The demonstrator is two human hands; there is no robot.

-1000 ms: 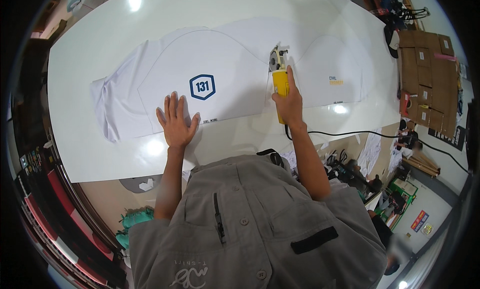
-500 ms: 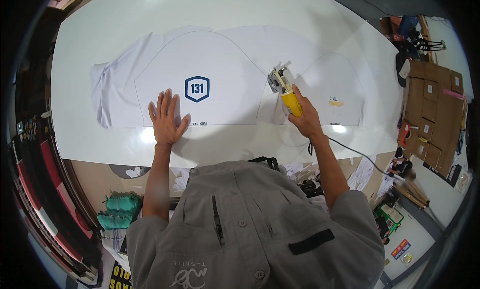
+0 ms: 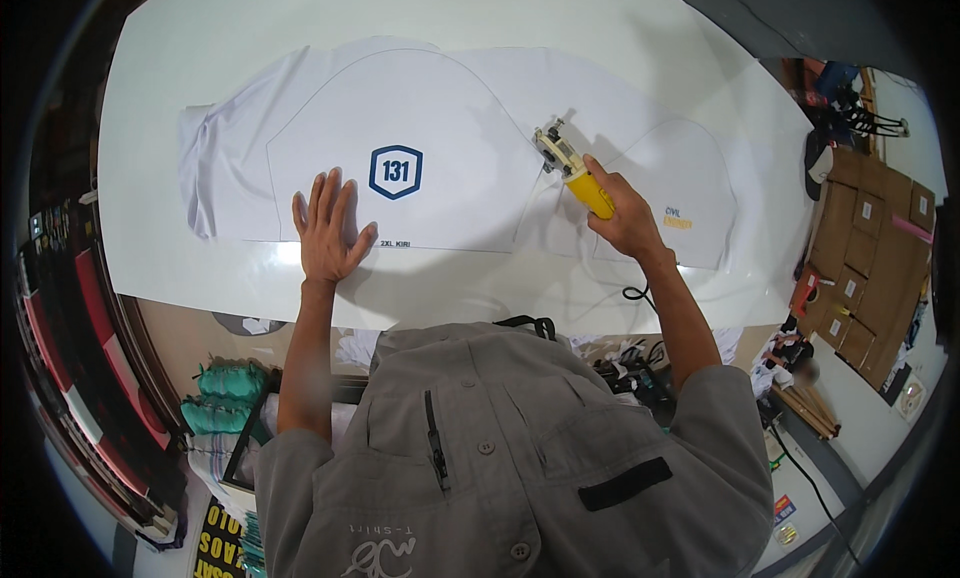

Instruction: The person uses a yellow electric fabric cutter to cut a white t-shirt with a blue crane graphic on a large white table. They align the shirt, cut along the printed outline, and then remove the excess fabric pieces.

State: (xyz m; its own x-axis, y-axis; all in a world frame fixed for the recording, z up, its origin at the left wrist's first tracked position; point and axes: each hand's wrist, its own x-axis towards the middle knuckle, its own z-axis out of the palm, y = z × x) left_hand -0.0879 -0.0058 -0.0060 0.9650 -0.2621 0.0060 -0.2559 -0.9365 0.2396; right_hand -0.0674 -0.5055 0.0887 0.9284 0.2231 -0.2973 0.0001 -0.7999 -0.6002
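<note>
White fabric (image 3: 455, 128) lies spread on the table, with outlined curved panels and a dark blue hexagon print (image 3: 396, 172). My left hand (image 3: 326, 228) presses flat on its near left edge, fingers spread. In my right hand (image 3: 630, 213) is a handheld electric fabric cutter (image 3: 582, 183) with a yellow grip and a pale metal head. The cutter's head rests at the right curve of the large outlined panel, where a cut or fold shows in the cloth. Its blade is too small to make out. A smaller panel with a small print (image 3: 678, 218) lies to the right.
The white table (image 3: 450, 288) has a curved outline. A dark power cord (image 3: 640, 294) hangs by my right forearm. Stacked cardboard (image 3: 865, 248) leans at the right. Green bundles (image 3: 225, 398) sit below the table's left side, and dark shelving with red panels stands far left.
My right hand has shifted slightly right, and the cutter's head has turned further left. The cloth's right part sits a little lower, and the cord hangs differently. My left hand stays flat.
</note>
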